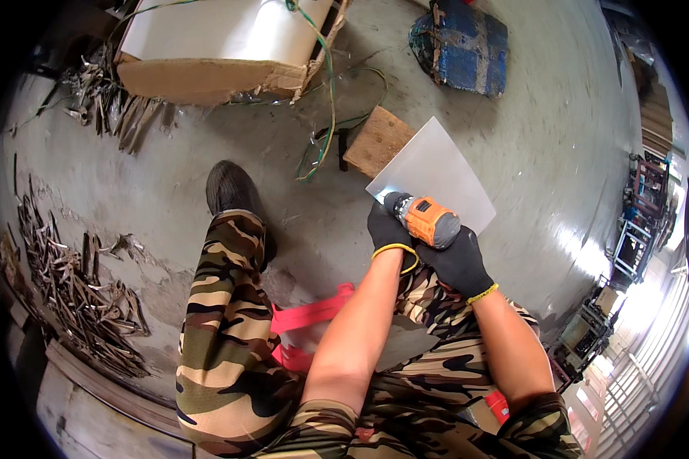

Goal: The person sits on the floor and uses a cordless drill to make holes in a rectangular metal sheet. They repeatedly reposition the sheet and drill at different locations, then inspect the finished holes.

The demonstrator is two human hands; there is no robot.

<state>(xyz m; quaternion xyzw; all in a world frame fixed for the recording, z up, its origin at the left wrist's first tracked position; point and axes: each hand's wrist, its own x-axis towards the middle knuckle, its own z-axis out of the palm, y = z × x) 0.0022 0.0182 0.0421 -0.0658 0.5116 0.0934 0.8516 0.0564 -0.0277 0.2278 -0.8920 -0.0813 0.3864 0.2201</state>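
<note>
My right hand (pixel 461 264), in a black glove with a yellow cuff, is closed around the grip of an orange and grey cordless drill (pixel 430 219). The drill points up and left, and its lit front end is over the near left corner of a smooth, pale grey sheet (pixel 440 172). My left hand (pixel 390 231), gloved the same way, grips the sheet's near edge at that corner, beside the drill's chuck; its fingertips are mostly hidden. Just beyond the sheet stands a wooden block (pixel 379 141), partly covered by it.
Scrap strips (pixel 80 294) lie heaped at left. A torn cardboard box (pixel 210 80) with a white top stands at far left, and a green cable (pixel 331 107) trails from it. Farther back is a blue taped bundle (pixel 471 50). Metal frames (pixel 631 249) line the right side.
</note>
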